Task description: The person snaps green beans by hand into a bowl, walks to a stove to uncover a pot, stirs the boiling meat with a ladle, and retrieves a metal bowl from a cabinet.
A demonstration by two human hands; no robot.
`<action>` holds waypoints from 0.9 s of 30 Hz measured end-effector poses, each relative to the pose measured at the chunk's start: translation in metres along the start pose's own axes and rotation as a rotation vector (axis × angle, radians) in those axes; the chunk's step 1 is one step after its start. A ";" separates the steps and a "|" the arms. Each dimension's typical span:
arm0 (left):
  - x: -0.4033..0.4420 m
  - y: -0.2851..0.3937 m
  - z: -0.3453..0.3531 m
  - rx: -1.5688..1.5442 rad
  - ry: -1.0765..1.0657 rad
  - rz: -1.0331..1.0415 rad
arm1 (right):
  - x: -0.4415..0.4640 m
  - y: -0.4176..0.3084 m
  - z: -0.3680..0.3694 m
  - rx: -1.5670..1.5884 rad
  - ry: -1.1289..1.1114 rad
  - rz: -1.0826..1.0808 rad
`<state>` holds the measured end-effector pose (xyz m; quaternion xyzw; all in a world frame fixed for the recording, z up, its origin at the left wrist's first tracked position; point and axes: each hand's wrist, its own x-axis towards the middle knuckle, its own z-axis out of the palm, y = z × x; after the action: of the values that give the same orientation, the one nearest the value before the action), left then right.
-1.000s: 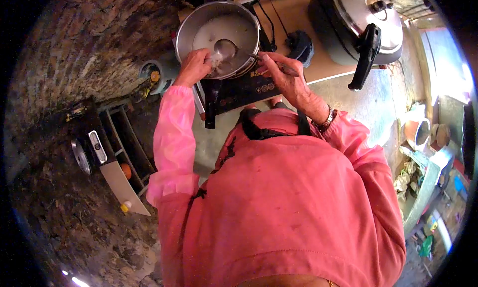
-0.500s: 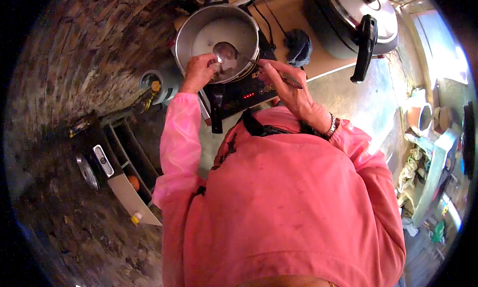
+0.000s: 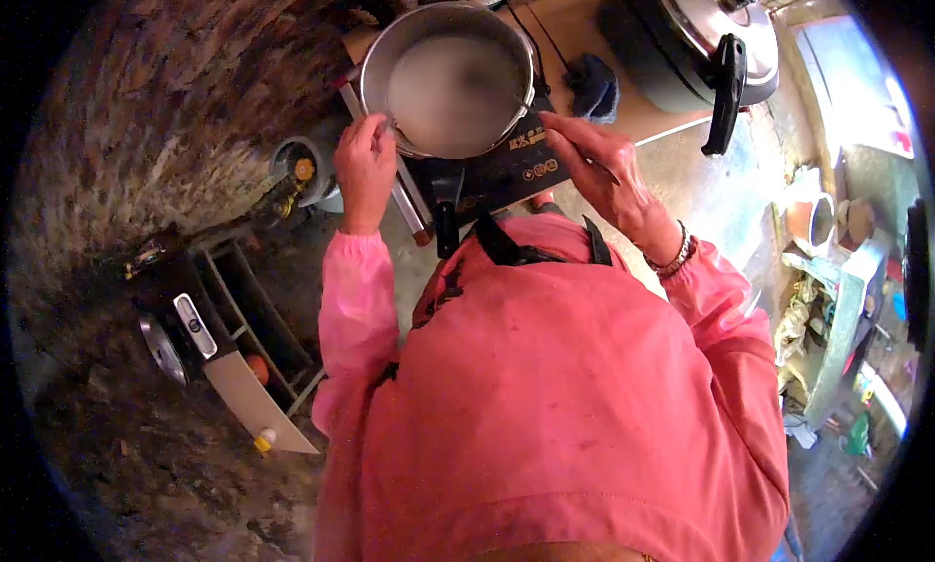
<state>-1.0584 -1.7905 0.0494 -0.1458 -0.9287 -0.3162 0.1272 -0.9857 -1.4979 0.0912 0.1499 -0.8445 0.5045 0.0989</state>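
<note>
A metal pot (image 3: 375, 80) with pale, cloudy contents stands on a black induction cooker (image 3: 531, 163). Just outside its lower left rim is my left hand (image 3: 365, 163), fingers pinched together. Whatever is between those fingertips is too small to make out. My right hand (image 3: 609, 168), with a bracelet at the wrist, is closed around the handle of a ladle (image 3: 606, 174), to the right of the pot. The ladle's bowl cannot be made out clearly; a blurred dark patch shows inside the pot. The pot's black handle (image 3: 446, 216) points toward me.
At the upper right a large pressure cooker (image 3: 672, 46) with a black handle stands on the brown board. A dark blue cloth (image 3: 592, 87) lies between the two pots. On the left are a gas cylinder (image 3: 307, 172) and a dark rack (image 3: 253, 309) on the floor.
My left hand has drawn back from over the pot to outside its left rim. The ladle's bowl, plainly visible above the contents before, is now blurred or hidden. My right hand has shifted slightly right.
</note>
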 end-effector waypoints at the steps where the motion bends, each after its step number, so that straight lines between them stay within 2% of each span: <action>1: -0.008 0.000 -0.004 -0.002 0.012 -0.024 | 0.002 0.002 0.003 0.002 -0.031 -0.018; 4: -0.036 0.007 -0.013 -0.026 0.042 -0.120 | 0.013 0.015 0.014 -0.275 -0.190 -0.062; 5: -0.045 0.011 -0.014 -0.036 0.052 -0.155 | 0.017 0.031 0.024 -0.335 -0.133 -0.185; 8: -0.077 0.009 -0.004 -0.106 0.067 -0.229 | 0.044 0.050 0.033 -0.408 -0.187 -0.315; 12: -0.103 0.016 0.008 -0.160 0.048 -0.240 | 0.069 0.068 0.050 -0.564 -0.341 -0.328; 16: -0.116 0.018 0.012 -0.136 0.023 -0.271 | 0.077 0.089 0.080 -0.346 -0.238 -0.363; 19: -0.118 0.021 0.008 -0.139 0.020 -0.307 | 0.078 0.068 0.091 -0.220 -0.133 -0.188; 22: -0.120 0.020 0.007 -0.138 0.033 -0.318 | 0.070 0.068 0.092 0.334 -0.133 0.278; 24: -0.123 0.016 0.010 -0.156 0.031 -0.335 | 0.065 0.092 0.094 0.351 -0.195 0.164; 26: -0.124 0.013 0.013 -0.170 0.021 -0.360 | 0.061 0.102 0.091 0.459 -0.230 0.267; 27: -0.125 0.011 0.014 -0.173 0.012 -0.376 | 0.063 0.081 0.080 0.560 -0.232 0.429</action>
<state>-0.9406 -1.7973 0.0040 0.0217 -0.9081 -0.4140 0.0585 -1.0743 -1.5422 0.0064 0.0470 -0.6916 0.7050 -0.1501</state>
